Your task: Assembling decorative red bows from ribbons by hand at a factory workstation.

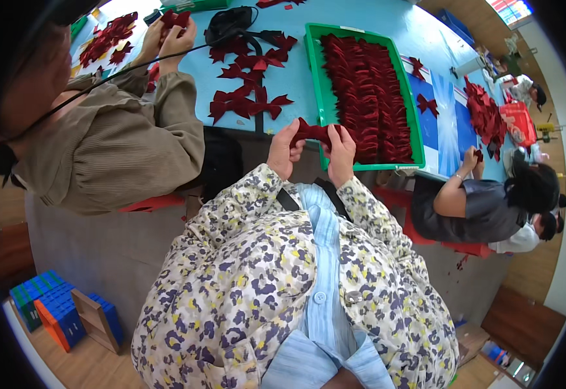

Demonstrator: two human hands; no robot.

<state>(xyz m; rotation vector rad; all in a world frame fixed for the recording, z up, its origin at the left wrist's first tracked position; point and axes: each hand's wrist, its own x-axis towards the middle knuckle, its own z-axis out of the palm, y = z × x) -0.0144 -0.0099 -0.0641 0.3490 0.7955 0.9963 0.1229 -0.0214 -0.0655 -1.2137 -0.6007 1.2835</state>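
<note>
A dark red velvet bow (311, 132) is stretched between my two hands, just over the table's near edge. My left hand (284, 150) pinches its left end, and my right hand (340, 154) grips the right end beside the tray's corner. Packed rows of matching bows (370, 97) fill a green plastic tray (315, 84) in front of me to the right. Left of that tray, several loose bows (250, 104) with pointed tails lie on the light blue table (302, 78).
At my left a person in an olive sleeve (176, 123) handles another red bow (175, 21). A black bag (231, 26) sits near the loose bows. Further right, a person in dark grey (468, 207) works by a red bow pile (486, 113). Blue crates (62, 318) stand on the floor.
</note>
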